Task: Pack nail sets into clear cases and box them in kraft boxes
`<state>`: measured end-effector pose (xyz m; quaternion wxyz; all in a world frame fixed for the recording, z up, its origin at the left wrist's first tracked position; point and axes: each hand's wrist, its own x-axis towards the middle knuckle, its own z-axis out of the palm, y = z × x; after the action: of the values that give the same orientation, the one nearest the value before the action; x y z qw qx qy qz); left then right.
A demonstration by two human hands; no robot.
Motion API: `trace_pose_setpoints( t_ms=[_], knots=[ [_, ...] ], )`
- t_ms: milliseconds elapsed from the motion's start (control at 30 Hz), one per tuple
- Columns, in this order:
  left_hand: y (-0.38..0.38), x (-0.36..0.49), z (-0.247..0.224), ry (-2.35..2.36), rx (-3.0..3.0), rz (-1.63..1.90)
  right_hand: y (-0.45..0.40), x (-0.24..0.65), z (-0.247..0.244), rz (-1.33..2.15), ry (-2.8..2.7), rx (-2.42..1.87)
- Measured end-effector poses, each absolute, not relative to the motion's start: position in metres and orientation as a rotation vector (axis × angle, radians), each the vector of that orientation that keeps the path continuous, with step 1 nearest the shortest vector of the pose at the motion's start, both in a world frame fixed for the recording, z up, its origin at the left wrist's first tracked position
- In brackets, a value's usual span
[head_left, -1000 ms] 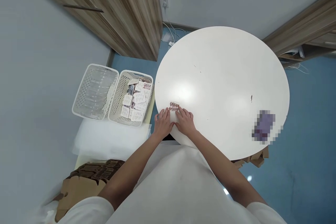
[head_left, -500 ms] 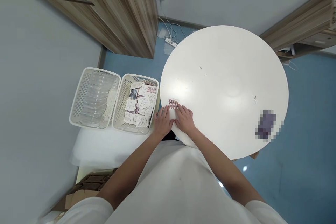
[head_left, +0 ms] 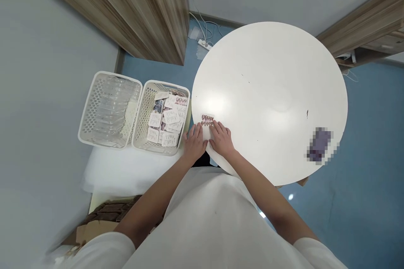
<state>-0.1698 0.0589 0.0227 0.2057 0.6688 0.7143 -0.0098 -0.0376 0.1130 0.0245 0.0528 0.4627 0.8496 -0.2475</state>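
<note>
A small sheet of press-on nails [head_left: 207,120], brownish pink and set in two rows, lies flat near the left edge of the round white table [head_left: 268,67]. My left hand [head_left: 195,142] rests at its lower left corner, fingers stretched forward. At the lower right corner lies my right hand [head_left: 221,138], its fingertips by the sheet's edge. Both hands are open, palms down, with the thumbs pointing inward. Whether the fingertips press on the sheet or only lie beside it is hard to tell.
Left of the table stands a white basket [head_left: 137,136] holding several printed cards and nail sets. Beside it, another white basket [head_left: 82,124] contains stacked clear plastic trays [head_left: 112,107]. A blurred purple item [head_left: 320,145] lies at the table's right. A power strip [head_left: 204,44] sits on the floor.
The view has shifted slightly, so everything appears a little higher. My thumbs look slightly farther apart than before; the sheet stays in place between my hands.
</note>
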Motion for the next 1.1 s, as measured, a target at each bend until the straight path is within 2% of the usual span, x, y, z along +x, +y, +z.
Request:
trace_pose_setpoints(
  t_ms=[233,633,933,1100],
  knots=[
    [0.036,-0.146,0.026,2.088,1.773,0.026,0.104,-0.015,0.023,-0.821,2.64,1.327],
    [-0.055,-0.116,0.044,2.296,1.518,0.08,0.073,0.031,0.025,-1.082,2.61,1.236],
    [-0.101,-0.162,0.068,2.188,1.328,0.291,0.048,-0.022,0.049,-1.394,2.705,1.104],
    [-0.125,-0.19,0.073,2.172,1.24,0.498,0.03,-0.064,0.071,-1.371,2.796,0.907]
  ],
)
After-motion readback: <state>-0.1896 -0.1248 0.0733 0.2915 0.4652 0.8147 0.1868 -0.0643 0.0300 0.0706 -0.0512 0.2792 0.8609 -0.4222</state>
